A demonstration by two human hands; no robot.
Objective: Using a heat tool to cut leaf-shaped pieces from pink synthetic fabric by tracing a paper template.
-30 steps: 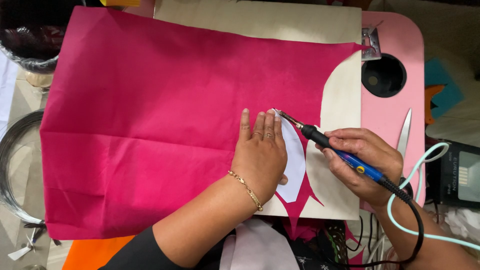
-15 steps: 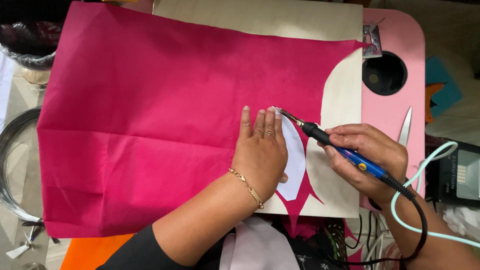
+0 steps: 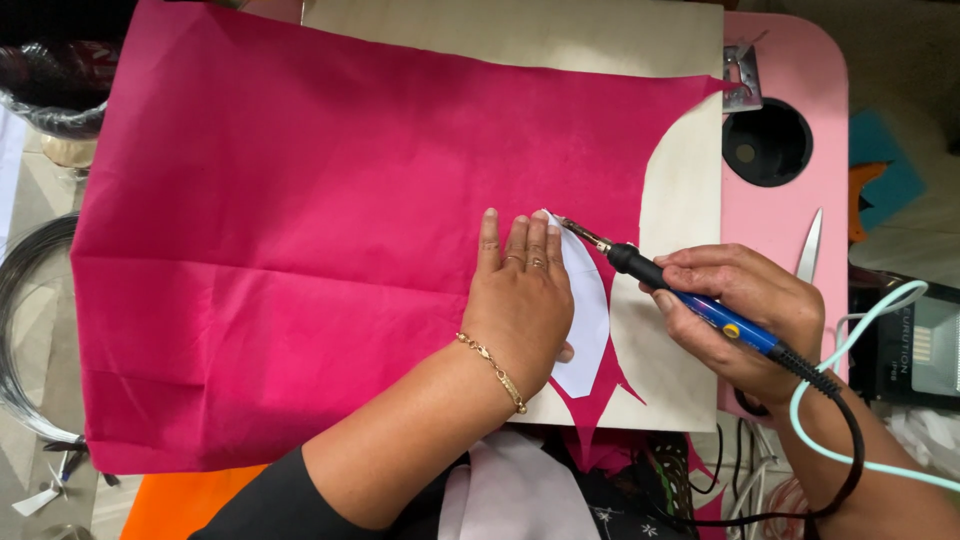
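A large sheet of magenta fabric [image 3: 330, 230] lies spread over a pale wooden board [image 3: 680, 190]. My left hand [image 3: 520, 300] presses flat on a white leaf-shaped paper template [image 3: 588, 315] laid on the fabric's right edge. My right hand [image 3: 745, 315] grips a blue-and-black soldering-iron-style hot tool [image 3: 690, 295]. Its metal tip touches the fabric at the upper point of the template, just beside my left fingertips. A black cord and a light teal cable [image 3: 860, 350] trail from the tool over my right wrist.
The board rests on a pink table [image 3: 790, 80] with a round black cup hole [image 3: 765, 150]. Scissors [image 3: 808, 245] lie right of my right hand. A coil of dark wire [image 3: 20, 330] sits at the left. Orange fabric [image 3: 190, 500] shows at the bottom edge.
The tool's tip has stayed at the template's top point; both hands hold almost the same places. The view has shifted slightly.
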